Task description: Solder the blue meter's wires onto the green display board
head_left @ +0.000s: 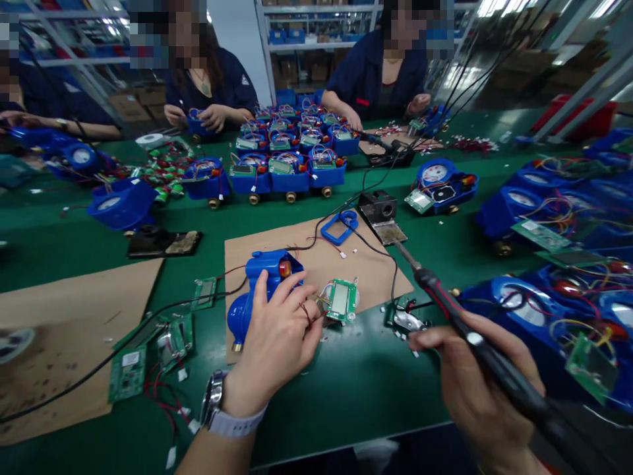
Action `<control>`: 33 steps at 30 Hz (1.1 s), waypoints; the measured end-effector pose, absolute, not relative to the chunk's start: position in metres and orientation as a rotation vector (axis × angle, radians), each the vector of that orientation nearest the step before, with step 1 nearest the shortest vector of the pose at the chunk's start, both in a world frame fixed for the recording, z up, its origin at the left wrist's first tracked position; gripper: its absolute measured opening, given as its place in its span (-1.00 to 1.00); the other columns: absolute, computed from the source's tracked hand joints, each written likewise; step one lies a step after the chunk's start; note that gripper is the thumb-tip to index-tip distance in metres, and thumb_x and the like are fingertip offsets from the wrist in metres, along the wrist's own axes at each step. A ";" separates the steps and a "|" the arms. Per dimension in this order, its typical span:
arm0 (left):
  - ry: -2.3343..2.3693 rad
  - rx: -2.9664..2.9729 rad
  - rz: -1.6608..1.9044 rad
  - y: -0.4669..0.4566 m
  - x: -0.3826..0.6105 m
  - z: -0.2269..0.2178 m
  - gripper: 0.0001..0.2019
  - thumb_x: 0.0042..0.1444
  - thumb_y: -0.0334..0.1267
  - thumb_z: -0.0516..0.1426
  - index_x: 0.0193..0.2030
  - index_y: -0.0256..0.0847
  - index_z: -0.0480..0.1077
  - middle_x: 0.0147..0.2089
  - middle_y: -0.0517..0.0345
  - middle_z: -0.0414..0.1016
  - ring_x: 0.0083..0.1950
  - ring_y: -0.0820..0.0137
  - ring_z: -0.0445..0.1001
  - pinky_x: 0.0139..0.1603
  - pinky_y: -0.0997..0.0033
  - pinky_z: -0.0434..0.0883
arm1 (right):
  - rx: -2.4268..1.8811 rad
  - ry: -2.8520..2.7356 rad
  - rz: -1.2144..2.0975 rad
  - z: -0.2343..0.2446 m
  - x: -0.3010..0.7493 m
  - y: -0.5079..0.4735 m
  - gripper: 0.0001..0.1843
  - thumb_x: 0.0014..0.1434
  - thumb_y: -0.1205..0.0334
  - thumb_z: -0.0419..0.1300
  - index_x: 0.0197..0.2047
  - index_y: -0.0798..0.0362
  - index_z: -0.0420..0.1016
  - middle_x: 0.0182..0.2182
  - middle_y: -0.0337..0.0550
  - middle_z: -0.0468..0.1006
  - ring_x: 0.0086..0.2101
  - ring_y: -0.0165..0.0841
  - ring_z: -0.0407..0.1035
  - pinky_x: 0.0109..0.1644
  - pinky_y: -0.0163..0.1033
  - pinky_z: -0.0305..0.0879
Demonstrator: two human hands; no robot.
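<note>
My left hand (pixel 279 330) lies over a blue plastic meter housing (pixel 242 313), its fingers stretched and spread across the top. An orange part shows in the housing's opening, and the rest is hidden under my fingers. Beside my thumb, a green circuit board with a small display (pixel 341 300) hangs on thin wires. My right hand (pixel 475 376) is closed around a black soldering iron (pixel 459 323). Its tip points up and left, close to the metal plate of a black iron stand (pixel 383 218). Below the iron sits a small green board with a silvery part (pixel 408 320).
Cardboard (pixel 277 241) underlies the housing; a blue frame (pixel 339 227) rests on it. Loose circuit boards (pixel 128 373) lie left, wired blue meters (pixel 524 303) right. Rows of meters (pixel 289 175) stand ahead. A black cable (pixel 128 340) crosses the table. Several people sit opposite.
</note>
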State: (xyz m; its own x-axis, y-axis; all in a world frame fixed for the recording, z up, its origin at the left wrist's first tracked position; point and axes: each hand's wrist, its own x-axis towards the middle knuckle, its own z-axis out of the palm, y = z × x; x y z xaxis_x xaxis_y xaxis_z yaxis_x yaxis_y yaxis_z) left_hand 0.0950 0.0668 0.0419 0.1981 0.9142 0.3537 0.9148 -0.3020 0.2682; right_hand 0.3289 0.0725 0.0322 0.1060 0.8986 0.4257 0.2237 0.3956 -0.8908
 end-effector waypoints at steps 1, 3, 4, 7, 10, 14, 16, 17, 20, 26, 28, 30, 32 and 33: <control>-1.850 -2.429 -0.725 0.067 0.096 0.042 -0.88 0.17 -0.30 0.09 -0.38 -0.14 0.41 -0.01 0.23 0.56 0.21 0.16 0.35 0.34 -0.30 -0.11 | -1.063 -1.431 0.686 0.029 0.323 0.074 -0.66 0.24 0.29 0.17 0.06 -0.16 0.31 -0.32 -0.26 0.59 -0.30 -0.31 0.53 -0.08 -0.10 0.45; -1.841 -2.435 -0.730 0.068 0.096 0.043 -0.88 0.18 -0.29 0.09 -0.36 -0.13 0.42 -0.05 0.26 0.57 0.19 0.17 0.37 0.33 -0.32 -0.11 | -0.980 -1.577 0.688 0.022 0.312 0.080 -0.51 0.17 0.35 0.25 0.11 -0.15 0.25 -0.09 -0.15 0.55 -0.07 -0.25 0.48 0.11 -0.03 0.36; -1.836 -2.439 -0.731 0.068 0.096 0.043 -0.88 0.18 -0.29 0.09 -0.35 -0.12 0.42 -0.06 0.27 0.57 0.19 0.17 0.38 0.33 -0.32 -0.12 | -0.928 -1.687 0.678 0.018 0.308 0.084 -0.42 0.13 0.34 0.30 0.15 -0.15 0.19 0.03 -0.09 0.48 0.04 -0.21 0.41 0.17 0.01 0.31; -1.837 -2.449 -0.721 0.068 0.096 0.043 -0.90 0.19 -0.29 0.09 -0.32 -0.11 0.43 -0.08 0.30 0.58 0.17 0.18 0.39 0.33 -0.32 -0.14 | -0.790 -1.979 0.579 0.007 0.299 0.099 -0.24 0.06 0.28 0.37 0.23 -0.12 0.07 0.21 0.06 0.28 0.21 -0.12 0.20 0.25 0.09 0.21; -1.826 -2.478 -0.707 0.068 0.095 0.043 -0.92 0.18 -0.28 0.11 -0.31 -0.09 0.43 -0.10 0.33 0.58 0.16 0.20 0.40 0.35 -0.30 -0.21 | -0.774 -2.143 0.482 0.002 0.295 0.112 -0.24 0.11 0.24 0.32 0.27 -0.09 0.01 0.22 0.14 0.25 0.21 -0.07 0.18 0.21 0.14 0.25; -1.811 -2.505 -0.713 0.067 0.094 0.040 -0.92 0.18 -0.27 0.12 -0.32 -0.10 0.43 -0.18 0.33 0.60 0.14 0.22 0.43 0.38 -0.26 -0.30 | -0.788 -2.207 0.542 0.005 0.295 0.131 -0.29 0.15 0.28 0.26 0.27 -0.08 0.01 0.22 0.14 0.26 0.23 -0.07 0.18 0.18 0.10 0.31; -1.824 -2.511 -0.734 0.067 0.094 0.038 -0.95 0.17 -0.24 0.14 -0.29 -0.10 0.44 -0.21 0.33 0.61 0.12 0.23 0.45 0.38 -0.24 -0.33 | -0.771 -2.192 0.650 0.008 0.297 0.140 -0.29 0.14 0.27 0.28 0.26 -0.08 0.03 0.23 0.11 0.25 0.19 -0.09 0.24 0.18 0.07 0.33; -1.836 -2.504 -0.755 0.067 0.095 0.037 -0.95 0.17 -0.23 0.15 -0.25 -0.09 0.44 -0.21 0.32 0.61 0.11 0.24 0.46 0.39 -0.23 -0.33 | -0.764 -2.176 0.717 0.008 0.298 0.143 -0.30 0.13 0.25 0.28 0.25 -0.09 0.03 0.24 0.10 0.24 0.16 -0.10 0.28 0.17 0.06 0.34; -1.857 -2.458 -0.835 0.067 0.096 0.035 -0.91 0.19 -0.24 0.14 -0.18 -0.08 0.44 -0.20 0.31 0.61 0.09 0.27 0.49 0.41 -0.18 -0.28 | -0.768 -2.120 0.897 0.007 0.301 0.150 -0.31 0.14 0.21 0.29 0.24 -0.12 0.05 0.29 0.08 0.14 0.08 -0.15 0.38 0.14 0.02 0.39; -1.858 -2.407 -0.846 0.069 0.104 0.034 -0.91 0.18 -0.29 0.11 -0.31 -0.08 0.45 -0.25 0.31 0.62 0.10 0.25 0.48 0.40 -0.23 -0.28 | -0.776 -2.120 0.864 -0.001 0.305 0.146 -0.32 0.12 0.25 0.30 0.23 -0.10 0.08 0.25 0.04 0.25 0.18 -0.13 0.26 0.25 0.09 0.25; -1.877 -2.405 -0.781 0.070 0.109 0.033 -0.89 0.16 -0.31 0.12 -0.37 -0.10 0.44 -0.25 0.29 0.62 0.14 0.23 0.44 0.40 -0.23 -0.30 | -0.781 -2.148 0.823 -0.003 0.308 0.145 -0.32 0.11 0.30 0.29 0.22 -0.11 0.10 0.25 0.02 0.25 0.23 -0.13 0.17 0.28 0.08 0.19; -1.871 -2.423 -0.718 0.070 0.114 0.031 -0.89 0.16 -0.31 0.11 -0.36 -0.12 0.45 -0.21 0.25 0.62 0.17 0.22 0.41 0.41 -0.22 -0.31 | -0.799 -2.155 0.827 -0.004 0.311 0.144 -0.33 0.11 0.33 0.27 0.23 -0.11 0.10 0.28 0.00 0.21 0.25 -0.14 0.15 0.29 0.07 0.18; -1.850 -2.447 -0.682 0.070 0.117 0.030 -0.89 0.18 -0.30 0.09 -0.28 -0.13 0.46 -0.15 0.21 0.61 0.18 0.22 0.40 0.42 -0.21 -0.30 | -0.808 -2.145 0.831 -0.003 0.313 0.144 -0.34 0.12 0.33 0.27 0.23 -0.11 0.10 0.28 0.00 0.21 0.24 -0.14 0.15 0.30 0.07 0.17; -1.840 -2.456 -0.675 0.069 0.118 0.029 -0.88 0.19 -0.29 0.09 -0.24 -0.13 0.47 -0.12 0.20 0.61 0.19 0.22 0.39 0.42 -0.22 -0.30 | -0.804 -2.143 0.822 -0.003 0.314 0.144 -0.34 0.12 0.32 0.27 0.23 -0.10 0.10 0.28 0.01 0.21 0.24 -0.14 0.16 0.29 0.07 0.17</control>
